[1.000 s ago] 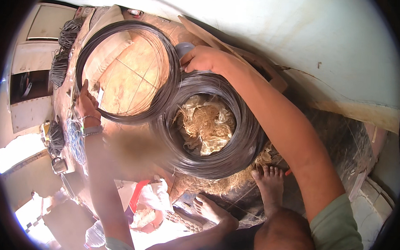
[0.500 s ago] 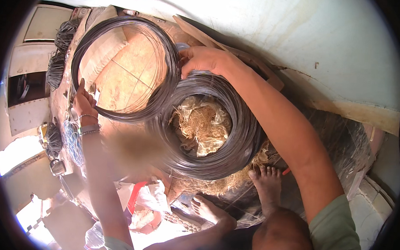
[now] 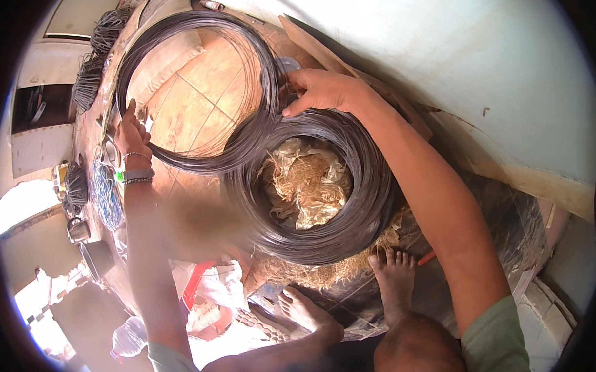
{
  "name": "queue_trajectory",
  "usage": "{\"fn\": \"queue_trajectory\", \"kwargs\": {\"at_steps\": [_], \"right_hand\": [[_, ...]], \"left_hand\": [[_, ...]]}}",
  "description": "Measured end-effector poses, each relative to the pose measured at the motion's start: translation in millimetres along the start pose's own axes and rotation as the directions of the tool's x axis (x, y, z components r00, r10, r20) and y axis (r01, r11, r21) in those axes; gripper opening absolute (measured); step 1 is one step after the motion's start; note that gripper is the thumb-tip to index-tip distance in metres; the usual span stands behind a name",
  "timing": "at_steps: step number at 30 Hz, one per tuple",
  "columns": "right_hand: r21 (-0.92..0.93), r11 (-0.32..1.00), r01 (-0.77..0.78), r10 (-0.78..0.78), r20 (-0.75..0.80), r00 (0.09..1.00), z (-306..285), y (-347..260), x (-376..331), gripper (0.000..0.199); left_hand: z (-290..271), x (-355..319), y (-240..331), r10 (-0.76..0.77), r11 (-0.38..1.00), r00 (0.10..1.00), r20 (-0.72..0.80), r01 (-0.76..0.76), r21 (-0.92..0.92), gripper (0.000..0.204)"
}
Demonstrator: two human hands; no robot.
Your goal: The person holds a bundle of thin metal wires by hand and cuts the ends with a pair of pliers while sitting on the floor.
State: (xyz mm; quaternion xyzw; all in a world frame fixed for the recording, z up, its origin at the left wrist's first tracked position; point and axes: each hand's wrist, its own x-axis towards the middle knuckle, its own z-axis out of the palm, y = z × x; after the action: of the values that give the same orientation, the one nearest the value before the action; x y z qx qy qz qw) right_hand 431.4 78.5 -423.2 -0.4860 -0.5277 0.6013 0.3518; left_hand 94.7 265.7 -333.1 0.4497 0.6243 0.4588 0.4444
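A wide ring-shaped coil of thin dark wire [image 3: 270, 86] is raised and tilted between my two hands. My left hand [image 3: 134, 137] grips its left rim, the index finger lying up along the strands. On the opposite side, my right hand [image 3: 327, 92] has its fingers round the right rim, the fingertips partly hidden. The raised coil overlaps the upper left edge of a thicker wire coil [image 3: 370, 188] lying on the floor. Inside that lower coil's hole sit brown fibre and crumpled pale plastic wrapping [image 3: 309, 180].
Grey cord bundles [image 3: 87, 83] line the left side. A pale sack [image 3: 164, 66] lies beyond the raised coil, near a wooden board [image 3: 316, 45] against the wall. Bare feet [image 3: 396, 278], a white bag with red [image 3: 219, 285] and a plastic bottle [image 3: 130, 336] are nearer me.
The view has turned slightly, so the surroundings sit a little differently. Both hands keep their hold on the raised wire coil, which shows little other movement.
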Motion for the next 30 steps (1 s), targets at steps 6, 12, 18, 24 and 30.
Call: {"fn": "queue_trajectory", "kwargs": {"at_steps": [6,12,18,24,30], "right_hand": [[-0.279,0.959,0.057,-0.075,-0.057,0.996,6,26,11,0.067],[-0.291,0.956,-0.042,-0.033,-0.248,0.968,28,10,18,0.065],[0.092,0.995,-0.046,0.064,-0.211,0.975,18,5,7,0.046],[-0.153,0.988,0.032,-0.075,-0.283,0.956,22,11,1,0.038],[-0.447,0.895,0.017,-0.227,-0.421,0.878,40,12,1,0.041]], "left_hand": [[-10,-1,-5,0.018,0.999,0.995,-0.095,-0.014,0.048,0.046],[-30,6,6,0.043,0.996,0.980,-0.194,-0.028,0.084,0.038],[-29,-11,5,0.008,0.998,0.992,-0.128,0.000,0.063,0.038],[-30,-11,6,0.034,0.995,0.987,-0.157,-0.018,0.099,0.042],[-37,-9,-6,0.031,0.963,0.975,-0.221,0.030,0.269,0.049]]}}
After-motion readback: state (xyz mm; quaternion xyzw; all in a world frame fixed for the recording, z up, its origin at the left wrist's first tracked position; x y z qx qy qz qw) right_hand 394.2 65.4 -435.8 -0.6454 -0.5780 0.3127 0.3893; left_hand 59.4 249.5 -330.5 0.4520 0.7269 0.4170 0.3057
